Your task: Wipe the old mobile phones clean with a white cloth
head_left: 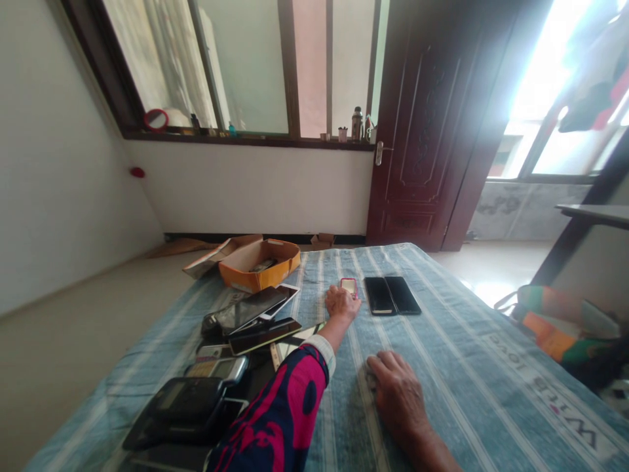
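At the middle of the bed, my left hand [343, 303] has its fingers closed at the near end of a small red-edged mobile phone [349, 286] with a pale screen. The hand covers its lower part. Just right of it, two black smartphones [379, 295] lie side by side. My right hand [399, 392] rests palm down on the striped cloth with nothing seen in it, fingers loosely stretched. Left of my sleeve is a pile of phones and devices, with a dark smartphone [260, 308], a white phone [289, 292] and a bulky black device [189, 403].
An open orange cardboard box [255, 278] with dark items inside stands at the bed's far left. The blue striped bedcover [472, 367] spreads to the right. Behind are a dark red door [417, 131] and a sill with a thermos [356, 124]. Bags [555, 328] sit beyond the right edge.
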Action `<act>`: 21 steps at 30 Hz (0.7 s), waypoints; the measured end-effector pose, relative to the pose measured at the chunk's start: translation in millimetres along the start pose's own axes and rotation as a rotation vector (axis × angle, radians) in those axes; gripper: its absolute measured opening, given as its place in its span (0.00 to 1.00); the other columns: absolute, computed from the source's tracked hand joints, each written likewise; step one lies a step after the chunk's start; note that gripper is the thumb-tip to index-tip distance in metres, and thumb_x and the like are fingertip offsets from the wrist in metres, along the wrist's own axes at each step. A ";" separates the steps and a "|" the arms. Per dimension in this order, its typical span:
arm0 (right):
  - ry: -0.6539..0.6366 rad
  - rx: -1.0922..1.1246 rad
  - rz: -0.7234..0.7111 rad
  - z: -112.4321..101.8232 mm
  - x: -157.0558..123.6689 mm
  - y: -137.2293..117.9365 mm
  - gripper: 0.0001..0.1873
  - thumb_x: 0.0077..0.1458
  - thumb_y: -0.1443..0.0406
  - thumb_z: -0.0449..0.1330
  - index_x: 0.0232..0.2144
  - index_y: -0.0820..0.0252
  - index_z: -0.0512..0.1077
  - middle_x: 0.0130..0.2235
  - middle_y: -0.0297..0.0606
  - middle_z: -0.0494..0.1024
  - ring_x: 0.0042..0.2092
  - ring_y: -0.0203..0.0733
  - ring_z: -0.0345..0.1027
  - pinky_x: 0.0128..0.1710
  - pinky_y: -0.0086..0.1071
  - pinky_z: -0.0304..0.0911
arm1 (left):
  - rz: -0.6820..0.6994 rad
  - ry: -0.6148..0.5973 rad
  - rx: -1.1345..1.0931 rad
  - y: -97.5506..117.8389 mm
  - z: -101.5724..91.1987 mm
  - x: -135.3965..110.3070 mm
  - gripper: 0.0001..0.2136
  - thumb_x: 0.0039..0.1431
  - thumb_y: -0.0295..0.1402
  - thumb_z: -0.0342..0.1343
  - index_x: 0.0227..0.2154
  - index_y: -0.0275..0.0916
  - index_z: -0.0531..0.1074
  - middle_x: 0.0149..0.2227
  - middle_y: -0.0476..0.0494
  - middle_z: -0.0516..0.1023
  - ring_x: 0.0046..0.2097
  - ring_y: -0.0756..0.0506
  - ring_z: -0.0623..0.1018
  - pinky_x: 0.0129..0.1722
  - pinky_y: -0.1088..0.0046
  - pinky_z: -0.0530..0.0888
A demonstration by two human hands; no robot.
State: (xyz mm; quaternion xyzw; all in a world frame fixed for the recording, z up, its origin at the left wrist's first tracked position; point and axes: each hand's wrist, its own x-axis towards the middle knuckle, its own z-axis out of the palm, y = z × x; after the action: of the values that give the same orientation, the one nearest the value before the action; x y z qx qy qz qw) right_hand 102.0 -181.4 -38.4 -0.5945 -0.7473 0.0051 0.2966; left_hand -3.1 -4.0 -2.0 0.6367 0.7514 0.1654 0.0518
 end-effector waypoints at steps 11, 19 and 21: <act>-0.005 0.034 0.011 0.9 -0.7 -0.5 0.14 0.52 0.78 0.55 0.30 0.54 0.73 0.34 0.33 0.73 0.40 0.41 0.62 0.38 0.30 0.49 | 0.038 -0.080 -0.014 -15.6 -5.0 10.4 0.14 0.55 0.39 0.60 0.41 0.38 0.72 0.50 0.40 0.72 0.52 0.41 0.71 0.49 0.64 0.69; -0.012 0.039 0.021 -0.5 0.0 -0.9 0.14 0.52 0.79 0.55 0.30 0.55 0.73 0.35 0.33 0.73 0.40 0.41 0.62 0.38 0.30 0.49 | 0.077 -0.132 -0.011 -19.5 -8.3 13.7 0.15 0.62 0.37 0.56 0.50 0.37 0.69 0.53 0.40 0.71 0.51 0.41 0.74 0.48 0.56 0.73; -0.007 0.041 0.021 -0.8 0.2 -1.3 0.15 0.52 0.79 0.55 0.30 0.54 0.73 0.34 0.33 0.73 0.40 0.40 0.62 0.38 0.30 0.49 | 0.092 -0.153 -0.016 -22.6 -9.9 18.0 0.15 0.62 0.36 0.56 0.50 0.38 0.68 0.52 0.40 0.71 0.50 0.41 0.74 0.47 0.58 0.74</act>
State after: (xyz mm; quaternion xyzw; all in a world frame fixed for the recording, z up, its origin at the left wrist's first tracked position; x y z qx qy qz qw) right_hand 101.2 -181.9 -37.2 -0.5962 -0.7418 0.0254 0.3061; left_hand -30.5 8.7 2.6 0.6807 0.7140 0.1245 0.1066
